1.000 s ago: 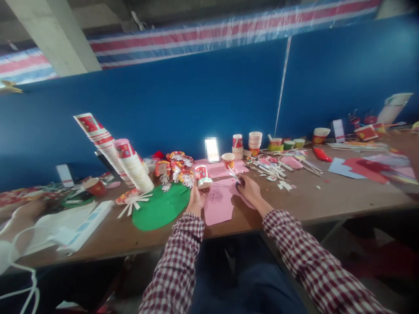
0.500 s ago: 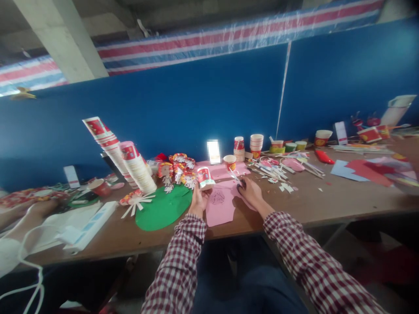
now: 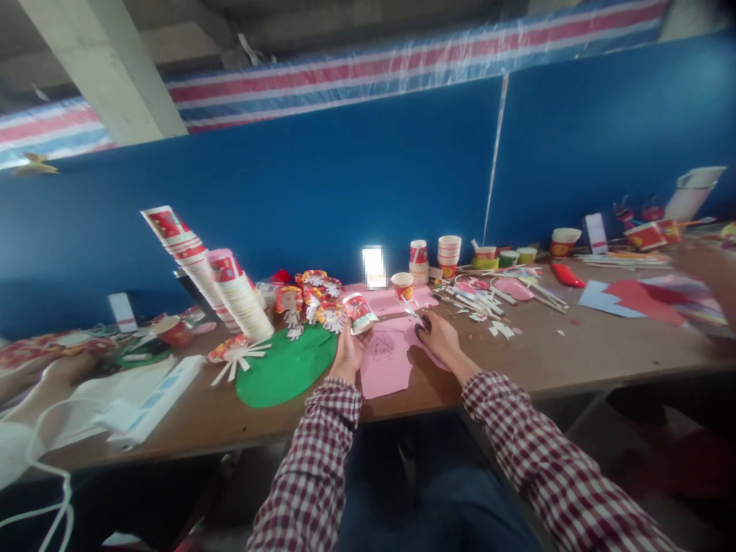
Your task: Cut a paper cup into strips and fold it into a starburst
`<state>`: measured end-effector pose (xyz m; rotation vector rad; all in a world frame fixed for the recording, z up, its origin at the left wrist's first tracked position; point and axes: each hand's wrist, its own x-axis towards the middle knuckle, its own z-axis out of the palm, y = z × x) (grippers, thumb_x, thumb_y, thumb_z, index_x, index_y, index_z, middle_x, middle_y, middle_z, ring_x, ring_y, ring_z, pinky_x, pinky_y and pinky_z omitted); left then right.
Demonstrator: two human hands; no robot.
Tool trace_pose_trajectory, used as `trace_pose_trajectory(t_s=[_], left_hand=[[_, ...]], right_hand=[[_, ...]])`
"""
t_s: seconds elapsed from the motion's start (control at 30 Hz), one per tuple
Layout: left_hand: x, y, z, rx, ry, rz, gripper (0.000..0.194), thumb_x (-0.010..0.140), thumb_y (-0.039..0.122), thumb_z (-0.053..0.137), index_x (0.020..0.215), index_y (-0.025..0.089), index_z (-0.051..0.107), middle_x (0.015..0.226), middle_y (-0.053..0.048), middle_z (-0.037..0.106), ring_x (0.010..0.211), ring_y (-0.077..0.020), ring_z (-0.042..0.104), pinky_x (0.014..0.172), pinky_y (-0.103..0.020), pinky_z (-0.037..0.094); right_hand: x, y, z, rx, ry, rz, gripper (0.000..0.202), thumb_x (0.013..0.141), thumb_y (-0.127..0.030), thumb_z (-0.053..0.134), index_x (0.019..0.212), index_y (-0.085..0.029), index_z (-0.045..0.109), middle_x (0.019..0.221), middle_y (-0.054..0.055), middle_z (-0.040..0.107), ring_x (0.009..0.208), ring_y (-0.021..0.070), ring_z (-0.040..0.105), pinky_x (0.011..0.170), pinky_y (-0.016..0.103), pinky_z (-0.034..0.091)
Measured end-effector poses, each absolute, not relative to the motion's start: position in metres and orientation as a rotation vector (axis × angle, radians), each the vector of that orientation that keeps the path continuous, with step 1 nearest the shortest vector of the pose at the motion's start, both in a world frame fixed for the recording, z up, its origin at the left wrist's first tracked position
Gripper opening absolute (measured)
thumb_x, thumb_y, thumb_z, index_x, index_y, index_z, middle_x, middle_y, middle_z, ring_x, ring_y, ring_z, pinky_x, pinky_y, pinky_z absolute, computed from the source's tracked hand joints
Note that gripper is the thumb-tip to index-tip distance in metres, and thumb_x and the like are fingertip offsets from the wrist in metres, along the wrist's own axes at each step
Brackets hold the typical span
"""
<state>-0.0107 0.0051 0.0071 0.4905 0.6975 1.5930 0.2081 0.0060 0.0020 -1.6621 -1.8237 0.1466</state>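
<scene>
A red and white paper cup (image 3: 359,313) is held tilted in my left hand (image 3: 348,351), fingers closed around its lower side. My right hand (image 3: 441,339) grips a pair of scissors (image 3: 412,310) by the dark handles, blades pointing up and left toward the cup but apart from it. Beneath both hands lies a pink paper sheet (image 3: 386,369) with a dark drawing on it. Just beyond the scissors stands another paper cup (image 3: 402,287), upright. To the left of my left hand is a green rounded sheet (image 3: 281,372).
Tall leaning paper-cup stacks (image 3: 238,295) rise at left, near cut paper figures (image 3: 290,303). A power strip (image 3: 158,402) lies by another person's arm (image 3: 51,379). Paper strips (image 3: 477,299), a red object (image 3: 568,275) and coloured paper sheets (image 3: 649,297) lie at right. A blue partition (image 3: 322,192) backs the table.
The cup in my left hand has turned and tilted slightly. My right hand and the scissors stay almost in place. At the far right, another person's arm has come into view.
</scene>
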Motion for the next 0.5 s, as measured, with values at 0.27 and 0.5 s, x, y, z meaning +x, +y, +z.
trace_pose_trajectory(t_s=[0.27, 0.5], left_hand=[[-0.0132, 0.0081, 0.0026, 0.498, 0.715, 1.57, 0.03, 0.083, 0.039, 0.057, 0.099, 0.014, 0.06, 0.082, -0.009, 0.069, 0.071, -0.0165, 0.066, 0.072, -0.031, 0.052], [-0.0143, 0.0098, 0.0002, 0.52, 0.709, 1.562, 0.031, 0.084, 0.039, 0.055, 0.097, 0.012, 0.061, 0.082, -0.01, 0.069, 0.072, -0.0161, 0.066, 0.071, -0.03, 0.052]], right_hand=[[0.2083, 0.0071, 0.0015, -1.655, -1.819, 0.171, 0.038, 0.078, -0.027, 0.055, 0.115, -0.019, 0.056, 0.097, 0.007, 0.066, 0.088, 0.0202, 0.058, 0.074, 0.027, 0.038], [0.2068, 0.0063, 0.0011, -1.659, -1.8, 0.153, 0.035, 0.08, -0.029, 0.052, 0.113, -0.019, 0.057, 0.098, 0.006, 0.066, 0.088, 0.0203, 0.058, 0.074, 0.027, 0.038]])
